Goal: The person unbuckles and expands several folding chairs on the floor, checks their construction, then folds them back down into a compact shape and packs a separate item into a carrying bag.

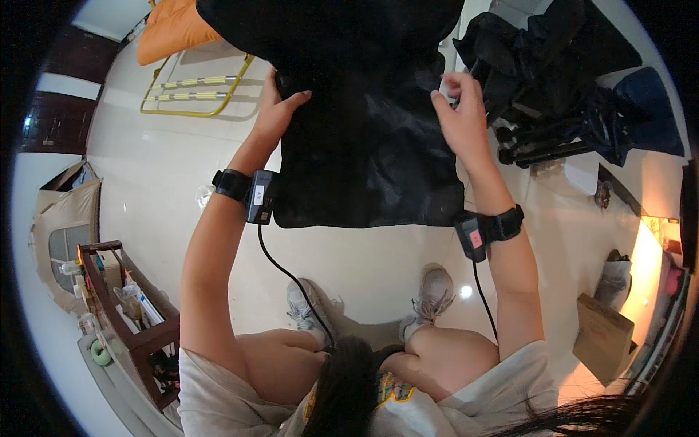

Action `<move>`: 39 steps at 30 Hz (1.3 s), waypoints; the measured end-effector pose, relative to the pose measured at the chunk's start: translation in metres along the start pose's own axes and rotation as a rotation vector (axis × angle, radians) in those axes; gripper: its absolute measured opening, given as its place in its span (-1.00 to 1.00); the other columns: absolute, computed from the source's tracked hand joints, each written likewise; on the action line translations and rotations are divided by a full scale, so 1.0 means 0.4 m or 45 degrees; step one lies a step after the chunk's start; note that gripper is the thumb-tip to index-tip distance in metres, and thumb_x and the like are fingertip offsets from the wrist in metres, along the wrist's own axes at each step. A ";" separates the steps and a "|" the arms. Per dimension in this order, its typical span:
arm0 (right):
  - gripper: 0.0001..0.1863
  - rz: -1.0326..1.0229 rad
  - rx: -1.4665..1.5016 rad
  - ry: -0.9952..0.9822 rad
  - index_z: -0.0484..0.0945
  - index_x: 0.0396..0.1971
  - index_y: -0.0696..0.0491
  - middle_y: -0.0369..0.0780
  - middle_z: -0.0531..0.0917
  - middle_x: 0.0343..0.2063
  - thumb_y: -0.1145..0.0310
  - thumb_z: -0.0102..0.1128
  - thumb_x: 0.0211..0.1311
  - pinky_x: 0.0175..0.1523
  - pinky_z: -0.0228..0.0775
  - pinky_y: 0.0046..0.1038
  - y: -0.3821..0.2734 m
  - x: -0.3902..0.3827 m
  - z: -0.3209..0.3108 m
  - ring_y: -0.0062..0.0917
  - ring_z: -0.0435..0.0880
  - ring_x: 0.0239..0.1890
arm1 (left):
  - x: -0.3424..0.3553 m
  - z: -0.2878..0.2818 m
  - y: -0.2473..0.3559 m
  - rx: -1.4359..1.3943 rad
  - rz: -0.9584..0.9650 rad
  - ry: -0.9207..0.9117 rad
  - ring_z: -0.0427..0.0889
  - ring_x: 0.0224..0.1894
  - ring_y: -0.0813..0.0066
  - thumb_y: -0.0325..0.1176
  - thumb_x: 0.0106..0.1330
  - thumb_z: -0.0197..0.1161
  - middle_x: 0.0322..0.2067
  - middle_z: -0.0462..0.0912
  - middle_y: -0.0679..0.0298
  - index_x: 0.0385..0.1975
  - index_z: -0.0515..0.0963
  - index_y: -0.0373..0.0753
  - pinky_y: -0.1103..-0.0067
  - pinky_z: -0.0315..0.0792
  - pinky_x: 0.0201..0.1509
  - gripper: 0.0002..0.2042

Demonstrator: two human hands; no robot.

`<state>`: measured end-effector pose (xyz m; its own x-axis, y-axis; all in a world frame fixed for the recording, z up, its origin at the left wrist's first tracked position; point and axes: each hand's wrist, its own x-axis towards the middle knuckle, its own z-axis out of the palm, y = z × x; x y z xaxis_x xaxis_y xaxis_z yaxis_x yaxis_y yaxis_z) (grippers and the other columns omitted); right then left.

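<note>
Black sheet spread between two hands

Nearest the body, the lower hem of the black sheet (364, 171) is seen hanging above the floor (386, 262), just beyond the grey shoes (432, 293). From its creases and wavy edge, the material is judged soft, limp, fairly light and hardly fragile; some slipperiness is suggested by a faint sheen (though only the light may be to blame). It is best held by both side edges, at matching heights, so that sagging is limited.

Farther out, the sheet is placed between the hands. Its left edge is gripped by the left hand (282, 109), the thumb laid on the near face and most fingers hidden behind. Its right edge is met by the right hand (461, 109), where the fingers are loosely curled and the thumb is held apart; whether cloth is pinched there cannot be told.

Beyond, the sheet is cut off by the view's upper border, flanked by an orange cushion (171, 33) and a dark bundle (510, 62)
</note>
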<state>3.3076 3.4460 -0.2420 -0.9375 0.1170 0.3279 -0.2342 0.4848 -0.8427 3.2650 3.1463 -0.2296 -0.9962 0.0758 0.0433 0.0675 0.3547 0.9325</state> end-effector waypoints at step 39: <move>-0.24 0.235 0.434 -0.612 -0.15 0.24 0.16 -0.07 -0.08 0.26 0.14 -0.03 0.17 0.32 -0.36 -0.40 -0.079 0.018 0.100 -0.34 -0.18 0.33 | -0.044 -0.127 -0.028 -0.648 0.119 -0.367 -0.15 0.33 0.23 -0.31 -0.05 0.00 0.26 -0.09 0.02 0.25 -0.15 -0.33 0.48 -0.32 0.33 -0.21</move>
<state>3.2981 3.3968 -0.2300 -0.9629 -0.2697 0.0015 -0.0520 0.1801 -0.9823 3.2792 3.0936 -0.2225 -0.9272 0.3606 0.1007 0.0483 -0.1515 0.9873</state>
